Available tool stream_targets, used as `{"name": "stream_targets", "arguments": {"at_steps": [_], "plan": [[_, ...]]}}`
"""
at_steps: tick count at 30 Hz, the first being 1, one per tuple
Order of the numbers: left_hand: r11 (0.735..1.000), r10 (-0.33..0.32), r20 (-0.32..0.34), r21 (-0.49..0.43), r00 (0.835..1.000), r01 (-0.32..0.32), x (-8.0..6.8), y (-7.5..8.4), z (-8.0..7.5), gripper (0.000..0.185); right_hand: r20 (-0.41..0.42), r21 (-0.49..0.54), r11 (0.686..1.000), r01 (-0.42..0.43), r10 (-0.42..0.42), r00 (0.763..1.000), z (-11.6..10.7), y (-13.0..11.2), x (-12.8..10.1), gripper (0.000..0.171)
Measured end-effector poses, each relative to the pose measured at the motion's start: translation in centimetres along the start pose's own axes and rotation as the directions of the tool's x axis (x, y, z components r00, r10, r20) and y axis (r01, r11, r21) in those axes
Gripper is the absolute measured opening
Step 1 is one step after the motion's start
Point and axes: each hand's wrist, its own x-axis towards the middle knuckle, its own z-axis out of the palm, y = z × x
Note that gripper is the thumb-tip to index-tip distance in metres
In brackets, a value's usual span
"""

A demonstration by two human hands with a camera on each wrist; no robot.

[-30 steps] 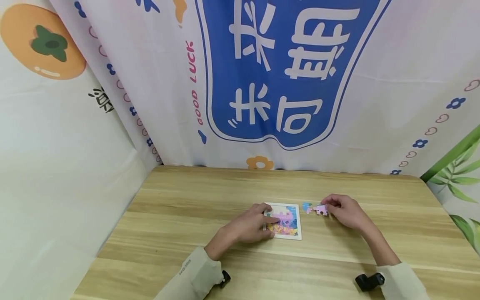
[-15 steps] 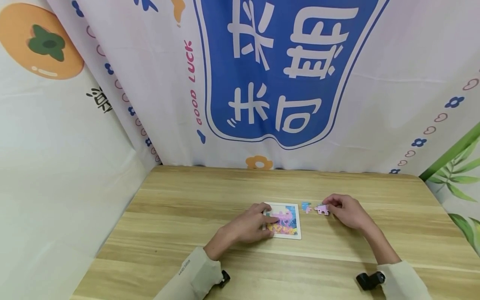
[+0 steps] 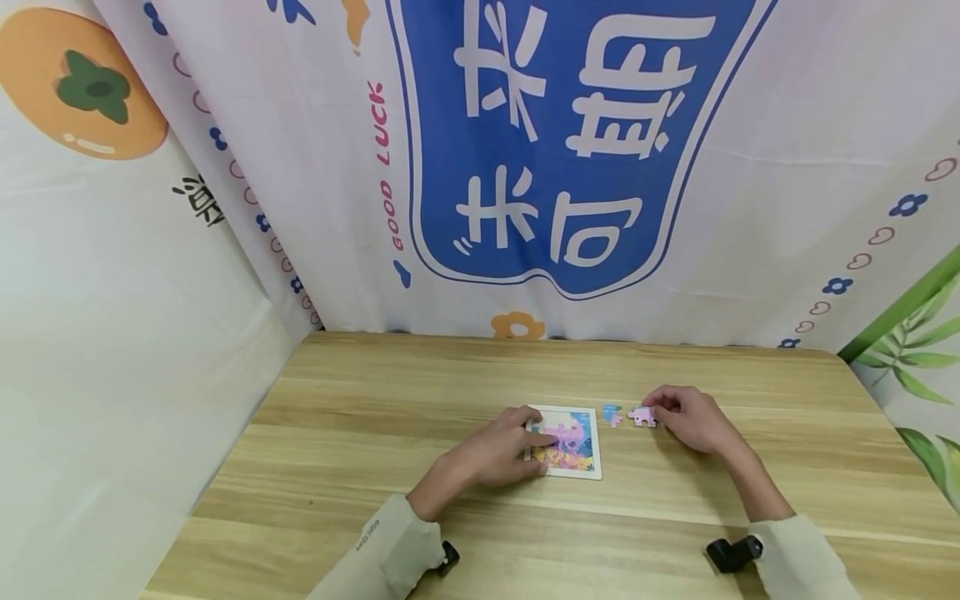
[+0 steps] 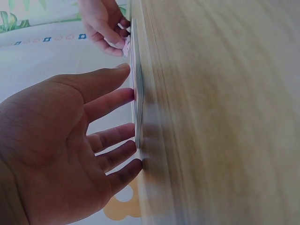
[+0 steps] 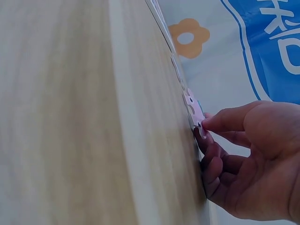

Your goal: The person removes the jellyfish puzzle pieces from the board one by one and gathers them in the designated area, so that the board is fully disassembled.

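My left hand rests on the left part of a small white-framed jigsaw puzzle, its fingers spread over a pink, yellow and blue picture. In the left wrist view, the fairly straight fingers of that hand touch the thin board, which is seen edge-on. To the right of the puzzle, my right hand pinches the right end of a pink puzzle piece. The right wrist view has the thumb on the face of the pink piece, which is tilted at the table surface, the other fingers curled below.
A loose blue and pink puzzle piece lies between the frame and the right hand. Both lie on a wood-grain table, with a printed cloth hanging behind its back edge. Each sleeve has a black wrist device, the right one over the table.
The pink piece, first right beside the blue and pink one, has shifted slightly right with my right hand, leaving a small gap. My left hand stays on the puzzle.
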Motion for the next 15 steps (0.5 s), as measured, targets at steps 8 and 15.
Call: {"name": "stream_targets", "arguments": {"at_steps": [8,15], "plan": [[1.000,0.000,-0.001,-0.002,1.000,0.000,-0.03,-0.10,0.07,0.048,0.018,0.000,1.000,0.013,-0.013,1.000,-0.18,-0.09,0.03,0.020],[1.000,0.011,-0.002,0.003,1.000,-0.011,0.11,-0.27,0.16,0.048,0.025,0.008,0.999,0.041,-0.042,0.999,-0.23,-0.19,-0.08,0.026]]}}
